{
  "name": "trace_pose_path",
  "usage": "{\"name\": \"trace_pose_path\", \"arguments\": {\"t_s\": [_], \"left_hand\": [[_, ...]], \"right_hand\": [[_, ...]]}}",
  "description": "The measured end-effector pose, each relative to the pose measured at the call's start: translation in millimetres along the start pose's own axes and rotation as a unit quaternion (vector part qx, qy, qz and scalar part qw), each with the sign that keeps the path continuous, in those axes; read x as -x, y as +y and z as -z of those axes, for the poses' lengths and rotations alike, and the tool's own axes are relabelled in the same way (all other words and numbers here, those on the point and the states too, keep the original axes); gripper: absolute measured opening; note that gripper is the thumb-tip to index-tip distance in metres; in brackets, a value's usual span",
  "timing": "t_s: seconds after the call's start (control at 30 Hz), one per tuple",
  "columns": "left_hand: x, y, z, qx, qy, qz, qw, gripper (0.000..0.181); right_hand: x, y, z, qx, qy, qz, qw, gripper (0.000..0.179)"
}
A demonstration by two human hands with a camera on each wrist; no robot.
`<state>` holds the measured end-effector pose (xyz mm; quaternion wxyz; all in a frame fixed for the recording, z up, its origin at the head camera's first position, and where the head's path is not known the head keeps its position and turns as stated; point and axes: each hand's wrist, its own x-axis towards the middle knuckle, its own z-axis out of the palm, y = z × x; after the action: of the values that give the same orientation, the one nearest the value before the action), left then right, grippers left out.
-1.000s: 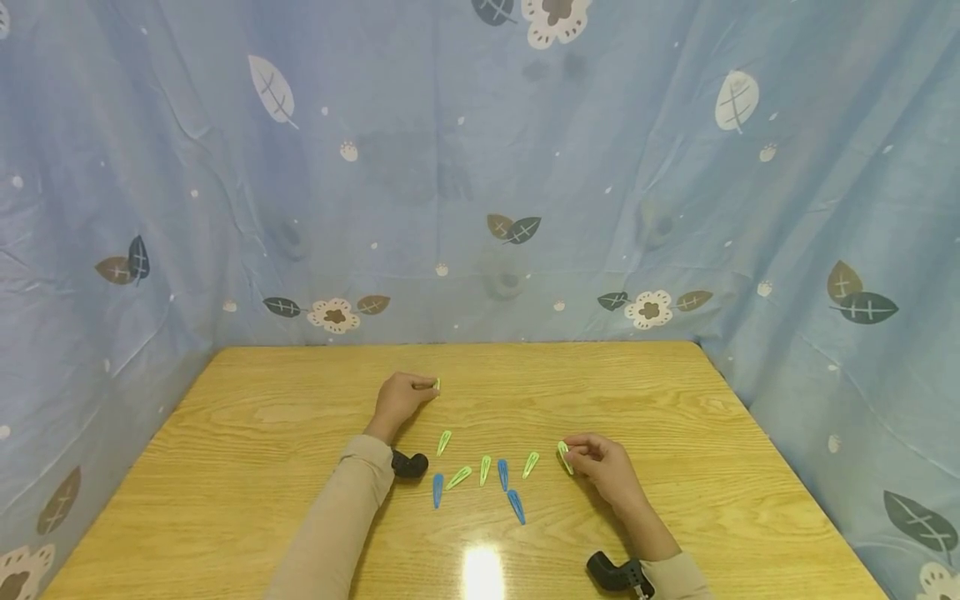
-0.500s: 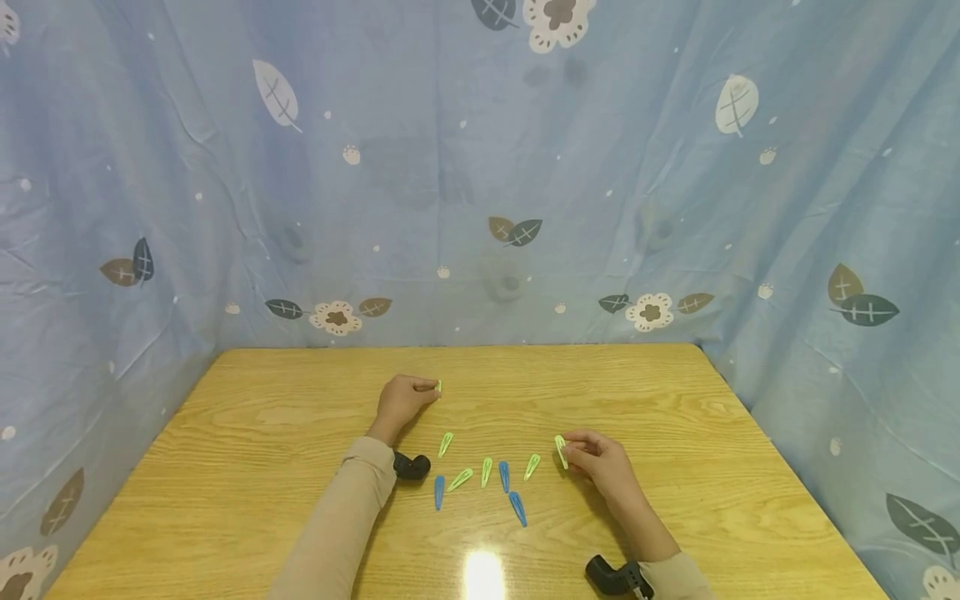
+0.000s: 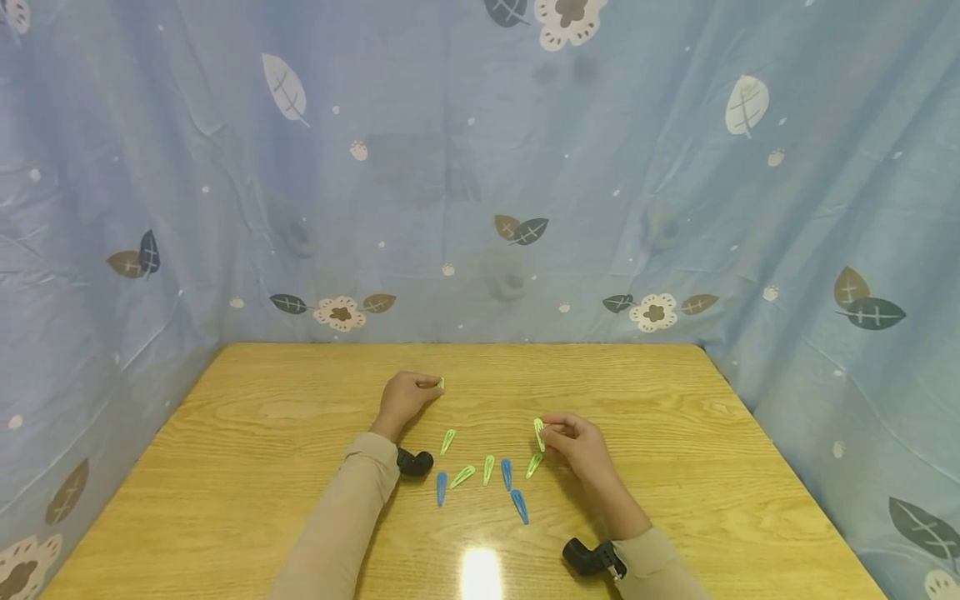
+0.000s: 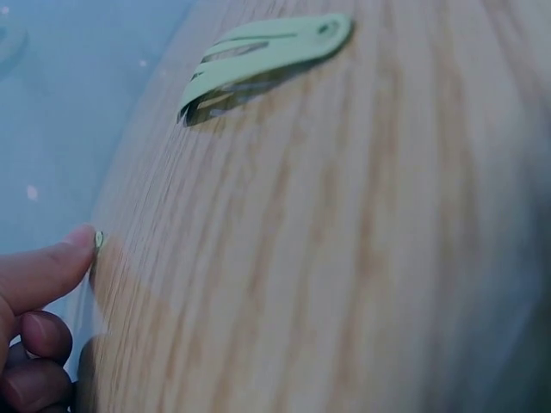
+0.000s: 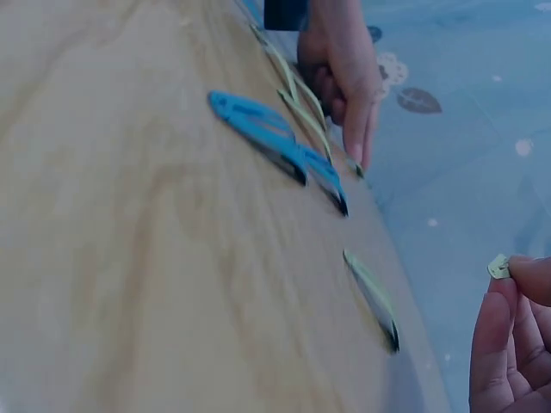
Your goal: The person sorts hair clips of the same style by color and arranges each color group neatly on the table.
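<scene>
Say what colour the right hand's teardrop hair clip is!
That hair clip is lime green, clearest in the head view.

The head view is bright and fairly sharp. White glare [image 3: 482, 575] burns on the table [image 3: 240, 450], nearer the wearer than the right hand [image 3: 581, 446], whose forearm throws a soft shadow. Both wrist views look dimmer, bluish, hazy; the left's blurs opposite the left hand [image 4: 39, 301].

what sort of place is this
Likely a curtained-off workspace, perhaps set up for recording: patterned blue curtains hang behind and on both sides of a wood-grain table, and the person has black wrist-worn devices on both arms.
</scene>
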<state>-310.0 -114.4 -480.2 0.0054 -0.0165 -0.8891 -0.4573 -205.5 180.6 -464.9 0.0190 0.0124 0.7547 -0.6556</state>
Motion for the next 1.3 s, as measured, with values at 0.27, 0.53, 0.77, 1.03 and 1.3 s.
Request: {"name": "trace_pose_path", "arguments": {"t_s": [0.27,0.53,0.77,1.03,1.3], "left_hand": [[1.0,1.3,1.3,-0.008,-0.001,0.0,1.0,0.026],[-3.0,-1.6,-0.1,-0.006,0.0,0.002,1.0,0.026],[-2.9,-4.6,-1.9,-0.007,0.001,-0.003,1.0,0.026],[0.1,-4.0,-1.3,-0.007,0.004,0.001,1.0,0.024],[0.5,-2.7,-1.8,-0.006,0.004,-0.002,1.0,0.025]], "right_hand": [[-8.0,-11.5,-17.5,-0.002,-0.013,0.007,0.9999,0.031],[-27.2,-23.1,-40.6,0.009,-0.024,0.016,0.9995,0.026],[-47.6,-33.2,-63.8,-0.003,-0.035,0.008,0.9993,0.026],[-72.7,-40.5,-93.8,0.007,-0.056,-0.006,0.9984,0.025],[-87.9,-36.1,-110.6,0.007,-0.049,-0.031,0.9983,0.024]]}}
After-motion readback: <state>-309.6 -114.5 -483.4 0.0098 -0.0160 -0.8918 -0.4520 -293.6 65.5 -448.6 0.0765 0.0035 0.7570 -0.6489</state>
